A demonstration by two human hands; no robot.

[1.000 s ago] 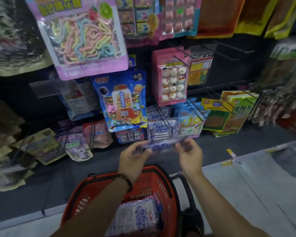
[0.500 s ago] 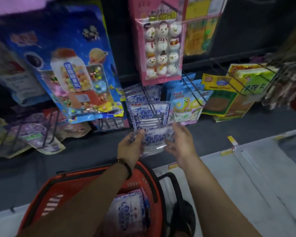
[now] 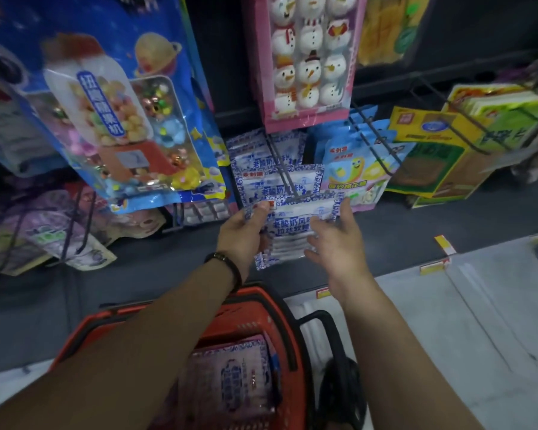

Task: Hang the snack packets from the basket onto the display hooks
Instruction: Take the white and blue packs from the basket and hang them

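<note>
Across the far side: a display rack [image 3: 227, 72] crowded with hanging goods, with a big blue candy packet [image 3: 112, 119] far left and a pink snowman packet [image 3: 305, 63] at centre.

Near and low: a red basket [image 3: 280, 308], with at least one more blue-and-white packet [image 3: 230, 377] lying inside, so not emptied yet.

Below the snowman packet: a row of matching blue-and-white packets [image 3: 255, 162] already strung along one wire hook [image 3: 281, 173], taken as the part done.

Just in front of them, at the near tip of that hook: the held packet [image 3: 295, 231], upright, facing out, top edge touching the hook's end. Cannot tell whether the hanging hole is over the wire yet; looks like the threading step itself.

Left hand [image 3: 243, 234]: grips the packet's upper left corner, thumb on the front, fingers curled behind.

Right hand [image 3: 336, 243]: fingers spread and loosely straight, touching the packet's right side, steadying rather than clamping.

Judged roughly midway: several up, one at the hook, more waiting in the basket. Left to do: slide this one back along the wire, let go, reach down for the next. Count of what remains in the basket hidden by the forearms [image 3: 168, 336].
</note>
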